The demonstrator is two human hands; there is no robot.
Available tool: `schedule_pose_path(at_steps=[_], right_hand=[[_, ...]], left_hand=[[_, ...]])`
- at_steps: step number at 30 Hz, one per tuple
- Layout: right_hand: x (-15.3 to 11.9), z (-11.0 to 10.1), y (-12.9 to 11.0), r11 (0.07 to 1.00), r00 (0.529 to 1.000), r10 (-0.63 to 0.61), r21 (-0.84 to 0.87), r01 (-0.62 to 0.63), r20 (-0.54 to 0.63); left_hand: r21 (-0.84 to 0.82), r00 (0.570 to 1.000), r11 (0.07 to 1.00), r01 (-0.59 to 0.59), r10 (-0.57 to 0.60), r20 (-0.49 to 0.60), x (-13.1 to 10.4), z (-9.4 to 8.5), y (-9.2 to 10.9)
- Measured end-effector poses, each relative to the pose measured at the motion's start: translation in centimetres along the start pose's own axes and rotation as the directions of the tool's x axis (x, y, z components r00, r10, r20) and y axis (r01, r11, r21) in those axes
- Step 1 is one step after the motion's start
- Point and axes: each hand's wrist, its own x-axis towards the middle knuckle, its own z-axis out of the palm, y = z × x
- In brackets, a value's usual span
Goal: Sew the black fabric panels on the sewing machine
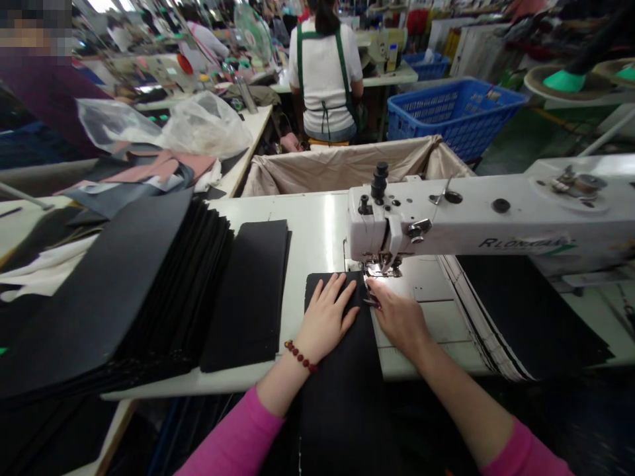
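A long black fabric panel [342, 383] lies under the front of the white sewing machine [481, 215] and hangs over the table's near edge. My left hand [330, 307] rests flat on it, fingers spread. At the panel's right edge, just before the presser foot [384, 270], my right hand [399, 317] has its fingers closed around a small dark pointed tool [371, 302], its kind partly hidden. Left of the panel is a low pile of black panels [248, 291], beside a taller stack [119, 284]. More black panels with pale edges [526, 304] lie right, beneath the machine arm.
Behind the table stands a bin lined with beige cloth [317, 165]. A blue plastic basket [446, 112] is farther right. Cloth pieces and a clear plastic bag [203, 125] cover the left table. A person [325, 73] sits ahead, back turned; another person [44, 92] is far left.
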Motion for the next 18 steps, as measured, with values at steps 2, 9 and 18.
schedule_pose_path(at_steps=[2,9,18], right_hand=[[0.00,0.03,-0.04,1.000,1.000,-0.016,0.014,0.016,-0.006],[0.02,-0.03,-0.07,0.999,1.000,-0.023,0.023,0.023,0.002],[0.07,-0.10,-0.15,1.000,1.000,-0.005,0.008,0.005,0.028]], left_hand=[[-0.029,0.999,0.998,-0.048,0.049,0.023,0.54,0.32,-0.05],[-0.085,0.997,0.995,-0.055,0.060,0.046,1.06,0.48,-0.07],[-0.111,0.998,0.993,-0.042,0.047,0.042,0.95,0.54,0.09]])
